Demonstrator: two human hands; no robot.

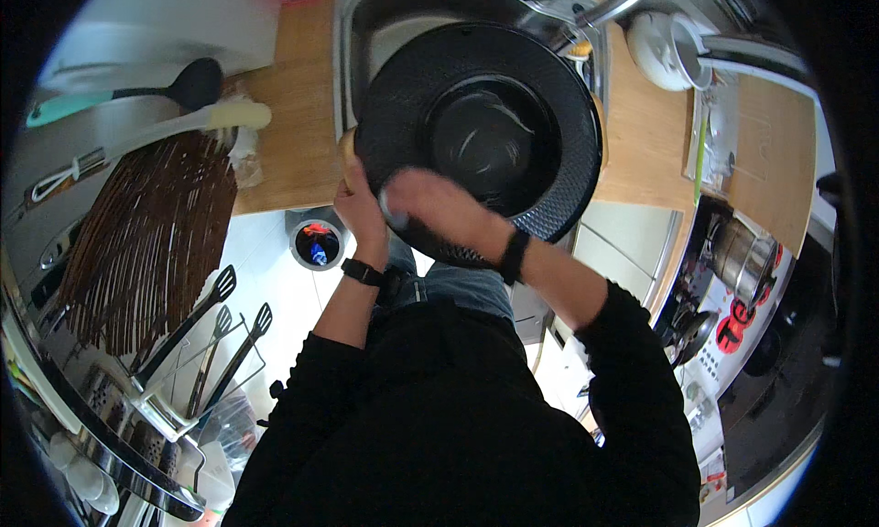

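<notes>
A large black wok [572, 133] with a dimpled wall and a smooth, wet-looking round bottom is tipped over the front of the steel sink [362, 14]. My left hand [360, 202] is closed around its wooden side handle [348, 150] at the left rim. Part of a second wooden handle [600, 129] shows at the right rim. Blurred by motion, my right hand [430, 202] presses against the lower left of the wok's inside. A pale grey thing [394, 211] shows at its fingertips, too smeared to name.
A faucet [623, 3] reaches over the sink's right side, near a white pot [655, 51]. Ladle [195, 83], brush [240, 116] and slotted turners [220, 289] stand at left. A bin [316, 241] is on the floor; a steel pot [743, 257] stands at right.
</notes>
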